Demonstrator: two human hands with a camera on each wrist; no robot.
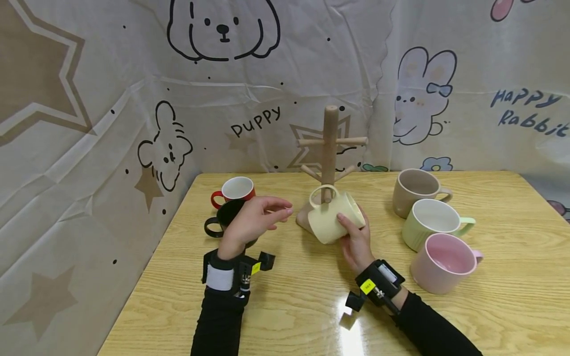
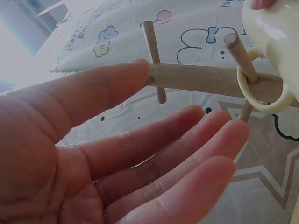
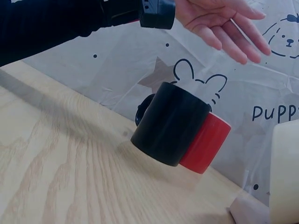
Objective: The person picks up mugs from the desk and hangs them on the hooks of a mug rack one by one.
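Observation:
My right hand (image 1: 357, 242) grips a pale yellow mug (image 1: 335, 217) by its body, thumb across the near side. The mug is tilted in front of a wooden mug tree (image 1: 330, 148), its handle to the upper left. A lower peg (image 2: 242, 58) shows within the handle loop in the left wrist view. My left hand (image 1: 258, 217) holds nothing, with fingers extended and spread from the thumb, left of the tree. Below it stands a black mug (image 3: 172, 123), partly hidden by that hand in the head view, close to a red mug (image 3: 205, 143) with a white inside.
On the right side of the wooden table (image 1: 303, 306) stand a taupe mug (image 1: 415, 190), a light green mug (image 1: 429, 225) and a pink mug (image 1: 445, 264), handles to the right. A printed cloth (image 1: 267, 84) hangs behind and left of the table.

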